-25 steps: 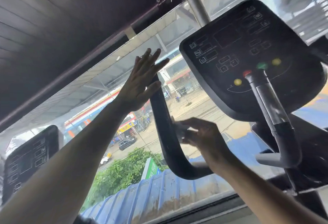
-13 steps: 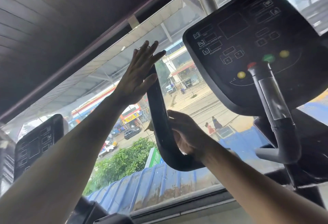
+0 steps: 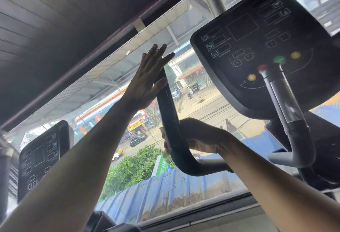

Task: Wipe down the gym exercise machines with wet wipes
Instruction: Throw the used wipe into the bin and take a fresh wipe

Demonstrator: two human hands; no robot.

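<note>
A black curved handlebar (image 3: 170,121) of the exercise machine rises in the middle of the head view. My left hand (image 3: 147,80) lies flat against its upper end, fingers straight and spread. My right hand (image 3: 198,136) wraps around the lower part of the same bar. A pale wet wipe (image 3: 165,147) shows at the bar's left edge, under the fingers of that hand. The machine's black console (image 3: 257,47) with red, green and yellow buttons sits to the upper right.
A grey centre handle post (image 3: 287,110) stands below the console. A second machine's console (image 3: 40,158) is at the lower left. Behind everything is a large window (image 3: 202,103) over a street, with a sill (image 3: 202,219) along the bottom.
My right hand has slid down the handlebar and closed round it with the wipe. My left hand has stayed flat on the bar's top. The camera has shifted slightly.
</note>
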